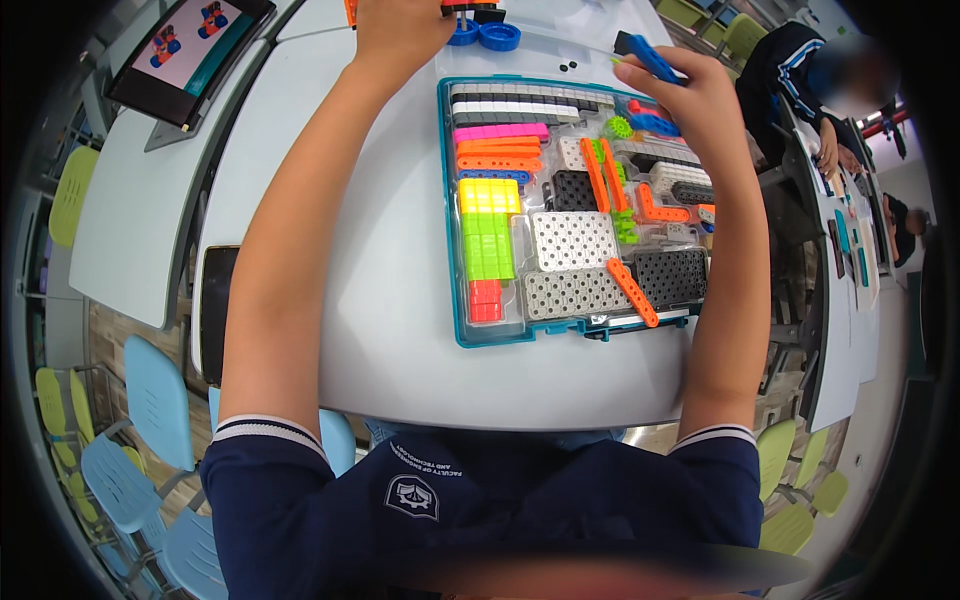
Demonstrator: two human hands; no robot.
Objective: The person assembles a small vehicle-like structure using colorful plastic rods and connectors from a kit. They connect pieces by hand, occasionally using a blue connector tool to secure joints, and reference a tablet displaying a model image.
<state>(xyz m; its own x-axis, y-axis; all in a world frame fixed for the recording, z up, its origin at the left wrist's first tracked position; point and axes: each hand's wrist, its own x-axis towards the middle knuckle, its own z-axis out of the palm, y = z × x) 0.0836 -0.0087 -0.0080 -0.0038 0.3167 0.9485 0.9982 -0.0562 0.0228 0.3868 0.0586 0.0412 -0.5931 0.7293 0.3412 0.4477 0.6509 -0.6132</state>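
Observation:
At the top edge, my left hand (405,35) is closed around a building-toy model with orange parts and blue wheels (500,37); its fingertips and most of the model are cut off or hidden. My right hand (690,90) pinches a blue building piece (655,60) with a black end, held above the far right corner of the parts case. Below both hands lies the teal-edged parts case (448,220), full of sorted pieces. Its contents include yellow blocks (488,197), green blocks (488,247), white perforated plates (575,241) and a loose orange beam (632,292) lying across the dark plates.
Two small black pieces (568,67) rest beyond the case. A tablet (190,60) showing a red-and-blue model stands at the far left, and a dark phone-like slab (215,310) lies near the left table edge. Another person (790,80) works at a table on the right.

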